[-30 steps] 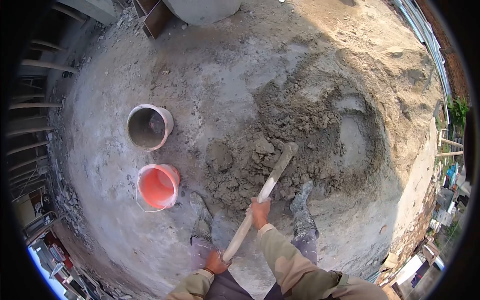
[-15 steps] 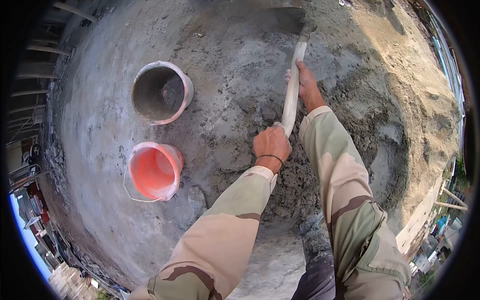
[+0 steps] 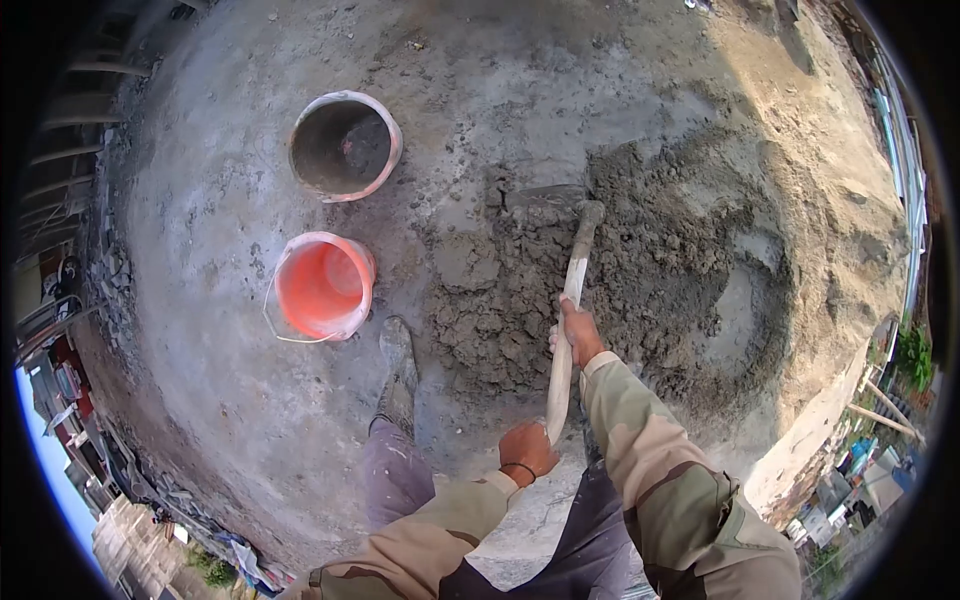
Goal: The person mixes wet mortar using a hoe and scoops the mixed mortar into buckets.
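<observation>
Both hands grip the pale wooden handle of a hoe [image 3: 568, 330]. My left hand [image 3: 528, 450] is wrapped round the handle's near end, a dark band on its wrist. Farther up the shaft, my right hand [image 3: 578, 332] closes round it. The hoe's wide metal blade [image 3: 545, 195] sits at the far edge of a heap of wet grey mortar [image 3: 500, 310], its lower edge partly hidden by the mix. More rough mortar [image 3: 670, 240] spreads to the right of the handle.
Two buckets stand to the left: a grey-smeared one [image 3: 347, 147] farther off and an orange-red one [image 3: 324, 288] nearer, its wire handle hanging down. My left boot [image 3: 398, 350] is beside the orange-red bucket. A sand bank [image 3: 840, 230] rises on the right.
The hoe has come down and towards me, its blade moving from the far ground to the mortar heap. Both hands have drawn back with the handle. The view has shifted.
</observation>
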### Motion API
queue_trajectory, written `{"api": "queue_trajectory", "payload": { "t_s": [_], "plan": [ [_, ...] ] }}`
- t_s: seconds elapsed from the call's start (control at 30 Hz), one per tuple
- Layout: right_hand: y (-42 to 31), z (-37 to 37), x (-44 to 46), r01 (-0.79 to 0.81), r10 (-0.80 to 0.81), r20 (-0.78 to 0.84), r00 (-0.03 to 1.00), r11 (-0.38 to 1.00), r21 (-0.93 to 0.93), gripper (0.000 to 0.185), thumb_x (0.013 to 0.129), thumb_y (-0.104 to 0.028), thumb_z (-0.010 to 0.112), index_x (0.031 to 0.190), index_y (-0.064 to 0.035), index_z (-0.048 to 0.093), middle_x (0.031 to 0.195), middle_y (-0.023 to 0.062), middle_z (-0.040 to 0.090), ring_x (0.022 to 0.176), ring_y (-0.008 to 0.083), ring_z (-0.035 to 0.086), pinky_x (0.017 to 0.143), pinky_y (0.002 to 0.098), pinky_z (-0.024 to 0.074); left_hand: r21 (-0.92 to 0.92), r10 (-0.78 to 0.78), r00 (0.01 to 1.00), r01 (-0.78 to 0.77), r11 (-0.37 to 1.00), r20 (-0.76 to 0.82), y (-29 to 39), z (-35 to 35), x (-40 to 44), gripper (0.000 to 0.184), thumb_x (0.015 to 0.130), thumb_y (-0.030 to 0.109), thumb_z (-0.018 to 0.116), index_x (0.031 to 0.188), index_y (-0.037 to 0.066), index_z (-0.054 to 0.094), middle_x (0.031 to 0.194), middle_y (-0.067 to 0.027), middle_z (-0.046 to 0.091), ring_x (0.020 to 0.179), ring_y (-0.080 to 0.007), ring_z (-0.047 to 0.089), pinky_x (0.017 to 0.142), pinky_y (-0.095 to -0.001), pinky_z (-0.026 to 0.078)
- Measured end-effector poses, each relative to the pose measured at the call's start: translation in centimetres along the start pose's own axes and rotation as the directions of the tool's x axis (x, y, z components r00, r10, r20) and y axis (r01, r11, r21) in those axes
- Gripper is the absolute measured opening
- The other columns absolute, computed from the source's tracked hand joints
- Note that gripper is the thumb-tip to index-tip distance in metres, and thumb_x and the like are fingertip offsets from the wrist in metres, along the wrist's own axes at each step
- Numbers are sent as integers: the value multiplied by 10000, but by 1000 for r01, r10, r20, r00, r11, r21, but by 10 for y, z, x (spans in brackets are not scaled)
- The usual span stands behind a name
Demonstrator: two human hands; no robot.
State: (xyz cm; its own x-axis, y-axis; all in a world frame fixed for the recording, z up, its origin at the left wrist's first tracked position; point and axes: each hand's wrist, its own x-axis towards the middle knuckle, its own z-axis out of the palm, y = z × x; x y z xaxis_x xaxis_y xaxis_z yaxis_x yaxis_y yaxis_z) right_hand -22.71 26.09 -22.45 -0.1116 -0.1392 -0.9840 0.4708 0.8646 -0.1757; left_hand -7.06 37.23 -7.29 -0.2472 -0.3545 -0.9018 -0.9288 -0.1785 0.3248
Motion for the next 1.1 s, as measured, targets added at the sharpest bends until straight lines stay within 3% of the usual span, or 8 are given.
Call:
{"api": "queue_trajectory", "payload": {
  "t_s": [0.33,0.4,0.53,0.67,0.77,0.83,0.97,1.1],
  "plan": [
    [223,-24,-177,42,-46,-129,991,999,-30,381,950,-388,659,1096,-63,525,791,61,547,558,196,555,448,378,469,-113,-121,982,138,984,148,-111,175,-215,533,739,394,701,1186,112,630,791,-148,711,740,-351,702,671,-471,560],
    [199,-14,-182,89,-89,-85,992,996,-11,373,960,-392,645,1077,-60,522,765,61,546,544,196,553,442,375,468,-190,-88,985,115,975,148,-90,137,-208,505,800,349,692,1210,72,590,797,-159,702,709,-371,690,656,-487,550],
    [79,45,-137,193,-192,114,975,981,2,389,1000,-448,567,965,-78,451,612,65,516,444,204,525,401,365,450,-130,-5,941,-41,991,-338,-86,101,-107,456,753,296,746,1135,72,636,796,-146,703,742,-349,696,656,-460,550],
    [-55,117,-17,255,-274,287,918,961,103,452,985,-480,566,1054,-46,463,681,85,529,450,186,506,403,348,455,-83,-65,908,34,996,-414,-41,-38,27,470,734,286,774,1114,39,649,889,-178,716,834,-359,702,707,-465,560],
    [-66,147,45,190,-189,284,940,982,25,458,986,-463,569,1025,-15,479,683,90,522,451,193,515,400,355,458,-39,-88,926,79,996,-367,-42,-68,68,459,718,301,791,1078,41,674,900,-180,717,870,-373,700,754,-457,563],
    [-29,147,28,289,-245,178,953,911,-295,460,985,-440,581,960,12,501,672,96,521,455,208,534,398,377,462,-265,-187,946,116,957,-264,-56,-28,53,454,710,316,806,1044,31,689,945,-191,716,929,-380,693,807,-452,559],
    [72,81,-10,162,-53,207,977,816,-555,513,966,-408,628,1021,92,533,686,91,511,445,209,510,383,396,417,-410,-367,930,335,848,1,-11,87,-19,522,745,433,767,1069,32,686,1035,-214,694,1020,-393,664,879,-454,536],
    [81,14,-65,46,78,182,980,805,-591,508,946,-401,662,981,97,571,698,102,532,469,230,538,400,410,445,-437,-161,984,179,881,79,41,126,-67,566,777,498,707,1110,40,685,1012,-238,680,1019,-413,649,888,-457,529]
  ]
}}
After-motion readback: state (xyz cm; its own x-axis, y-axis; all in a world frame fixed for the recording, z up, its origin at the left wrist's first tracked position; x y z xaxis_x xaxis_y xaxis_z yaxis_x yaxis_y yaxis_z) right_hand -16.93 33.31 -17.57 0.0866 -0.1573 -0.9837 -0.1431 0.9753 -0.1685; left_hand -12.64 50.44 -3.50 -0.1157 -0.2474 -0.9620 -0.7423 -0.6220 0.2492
